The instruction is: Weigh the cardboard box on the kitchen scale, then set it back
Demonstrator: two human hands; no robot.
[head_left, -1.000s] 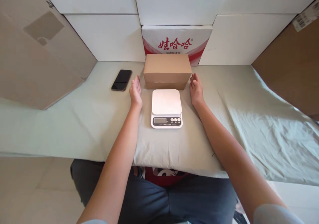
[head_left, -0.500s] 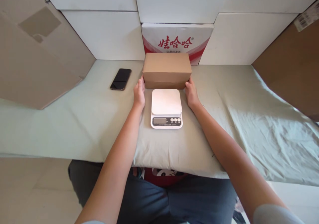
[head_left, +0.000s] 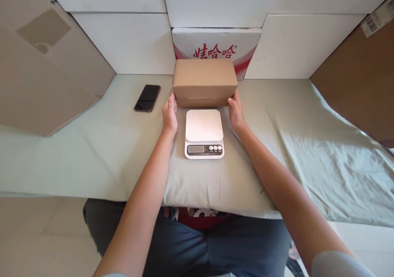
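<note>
A closed brown cardboard box [head_left: 205, 82] sits at the back middle of the table, slightly raised. My left hand [head_left: 170, 113] presses its left end and my right hand [head_left: 236, 113] presses its right end, so both hands grip it between them. Just in front of the box lies a white digital kitchen scale [head_left: 204, 133] with an empty platform, between my forearms.
A black phone [head_left: 147, 98] lies at the back left on the pale green cloth [head_left: 308, 145]. A red-and-white printed carton [head_left: 215, 47] and white panels stand behind the box. Brown cardboard sheets [head_left: 43, 76] lean at both sides.
My hands moved inward from the cloth beside the box and closed on its two ends. The box now appears lifted a little.
</note>
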